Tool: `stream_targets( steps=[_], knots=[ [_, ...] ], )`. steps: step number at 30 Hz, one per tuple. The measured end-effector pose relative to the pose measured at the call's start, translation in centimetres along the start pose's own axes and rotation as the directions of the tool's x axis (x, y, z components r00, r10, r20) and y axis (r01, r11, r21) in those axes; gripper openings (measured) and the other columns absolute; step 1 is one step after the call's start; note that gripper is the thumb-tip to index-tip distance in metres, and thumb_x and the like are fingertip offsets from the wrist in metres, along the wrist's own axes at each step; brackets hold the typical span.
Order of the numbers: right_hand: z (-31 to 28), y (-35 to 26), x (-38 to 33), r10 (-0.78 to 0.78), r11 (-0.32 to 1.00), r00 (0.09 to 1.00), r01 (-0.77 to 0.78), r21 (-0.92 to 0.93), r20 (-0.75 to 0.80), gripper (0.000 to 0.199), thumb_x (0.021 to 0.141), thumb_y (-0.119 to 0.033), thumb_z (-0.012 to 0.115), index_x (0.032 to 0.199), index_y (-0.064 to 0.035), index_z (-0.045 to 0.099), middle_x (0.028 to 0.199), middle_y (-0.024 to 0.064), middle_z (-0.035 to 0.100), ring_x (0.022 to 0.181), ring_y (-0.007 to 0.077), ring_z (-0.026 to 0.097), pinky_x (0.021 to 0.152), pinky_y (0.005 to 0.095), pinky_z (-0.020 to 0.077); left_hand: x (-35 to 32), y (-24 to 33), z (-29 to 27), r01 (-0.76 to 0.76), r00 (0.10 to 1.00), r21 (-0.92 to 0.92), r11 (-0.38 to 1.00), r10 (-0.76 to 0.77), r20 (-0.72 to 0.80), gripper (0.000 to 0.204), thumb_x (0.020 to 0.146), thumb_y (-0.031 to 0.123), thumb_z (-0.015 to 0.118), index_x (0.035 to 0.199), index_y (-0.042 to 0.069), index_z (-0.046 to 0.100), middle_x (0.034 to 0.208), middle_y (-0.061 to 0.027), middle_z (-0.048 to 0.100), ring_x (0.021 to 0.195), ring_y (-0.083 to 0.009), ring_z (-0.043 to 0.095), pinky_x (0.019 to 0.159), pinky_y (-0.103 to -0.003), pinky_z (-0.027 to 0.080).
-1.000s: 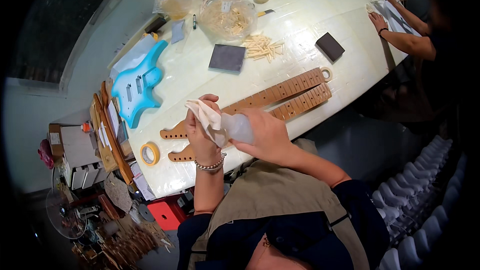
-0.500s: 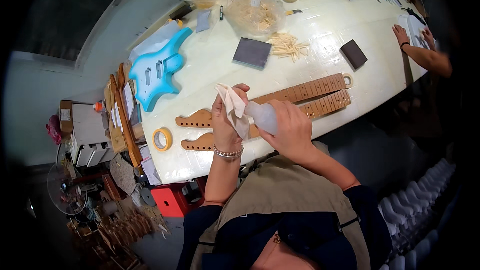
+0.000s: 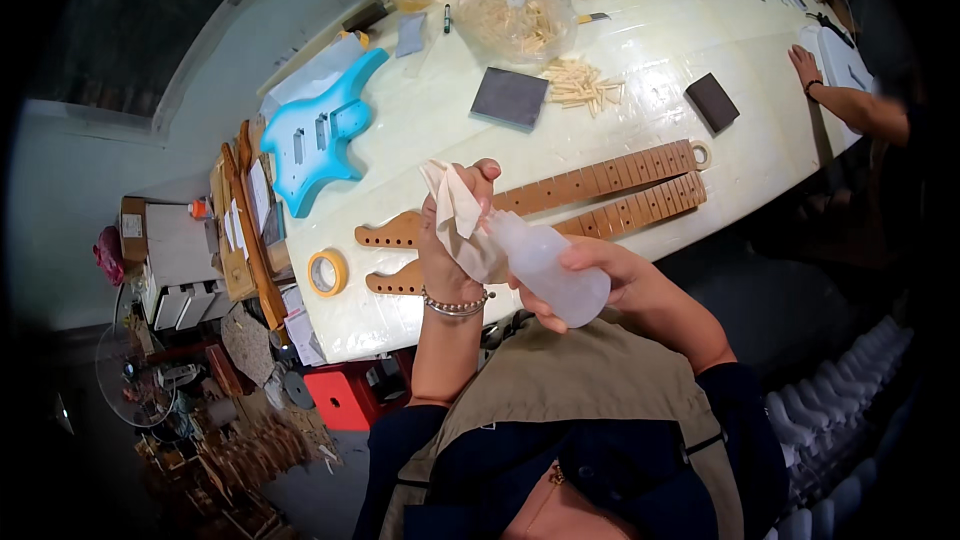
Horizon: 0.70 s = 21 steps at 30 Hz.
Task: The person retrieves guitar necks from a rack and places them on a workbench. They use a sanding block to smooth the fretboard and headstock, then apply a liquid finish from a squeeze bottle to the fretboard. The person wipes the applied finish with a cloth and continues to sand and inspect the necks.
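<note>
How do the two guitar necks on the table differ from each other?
The far neck reaches further right than the near neck and ends by a tape ring; the near neck ends bare. The cloth in the left hand hides part of the far neck, the bottle part of the near. Both lie flat, parallel, wooden, fretted.

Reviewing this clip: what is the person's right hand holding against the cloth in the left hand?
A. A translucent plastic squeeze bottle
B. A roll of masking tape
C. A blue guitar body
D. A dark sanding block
A: the right hand grips a translucent squeeze bottle, its tip pressed into the folded cloth held by the left hand.
</note>
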State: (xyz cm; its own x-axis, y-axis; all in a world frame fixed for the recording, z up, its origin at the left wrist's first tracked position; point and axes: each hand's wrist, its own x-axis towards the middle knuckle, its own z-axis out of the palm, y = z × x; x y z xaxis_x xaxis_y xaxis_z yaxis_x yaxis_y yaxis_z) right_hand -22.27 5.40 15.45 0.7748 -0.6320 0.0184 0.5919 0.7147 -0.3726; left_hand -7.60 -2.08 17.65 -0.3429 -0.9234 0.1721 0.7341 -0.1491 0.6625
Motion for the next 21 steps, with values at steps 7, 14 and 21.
stream_targets(
  steps=[7,14,21],
  knots=[
    [1.1,0.6,0.7,-0.327,0.74,0.898,0.05,-0.671,-0.293,0.048,0.074,-0.034,0.068,0.104,-0.0016,0.05,0.081,0.0088,0.056,0.069,0.0203,0.059,0.057,0.0322,0.0465,0.2,0.3,-0.2,-0.004,1.0,-0.012,1.0,0.004,0.031,0.016,0.087,0.018,0.054,0.076,0.009,0.047,0.068,-0.0023,0.046,0.075,-0.0135,0.048,0.094,-0.031,0.032],
    [1.4,1.2,1.0,-0.846,-0.298,0.533,-0.452,-0.84,0.013,0.051,0.063,-0.028,0.073,0.103,-0.0045,0.052,0.085,0.0115,0.058,0.074,0.0284,0.059,0.062,0.0367,0.0472,0.9,0.7,-0.7,-0.055,0.937,0.185,0.981,0.115,-0.329,0.017,0.092,0.013,0.045,0.105,0.006,0.054,0.094,-0.0118,0.059,0.101,-0.0206,0.055,0.082,-0.026,0.047],
    [0.0,2.4,-0.3,-0.827,-0.118,0.54,-0.44,-0.89,-0.158,0.053,0.065,-0.031,0.073,0.105,-0.0021,0.053,0.091,0.0148,0.059,0.079,0.0308,0.059,0.069,0.0364,0.0472,3.9,3.1,-8.4,-0.086,0.833,0.507,0.858,0.341,-0.436,0.02,0.092,0.017,0.05,0.102,0.002,0.056,0.095,-0.0063,0.061,0.09,-0.0133,0.058,0.074,-0.023,0.048]
  ],
)
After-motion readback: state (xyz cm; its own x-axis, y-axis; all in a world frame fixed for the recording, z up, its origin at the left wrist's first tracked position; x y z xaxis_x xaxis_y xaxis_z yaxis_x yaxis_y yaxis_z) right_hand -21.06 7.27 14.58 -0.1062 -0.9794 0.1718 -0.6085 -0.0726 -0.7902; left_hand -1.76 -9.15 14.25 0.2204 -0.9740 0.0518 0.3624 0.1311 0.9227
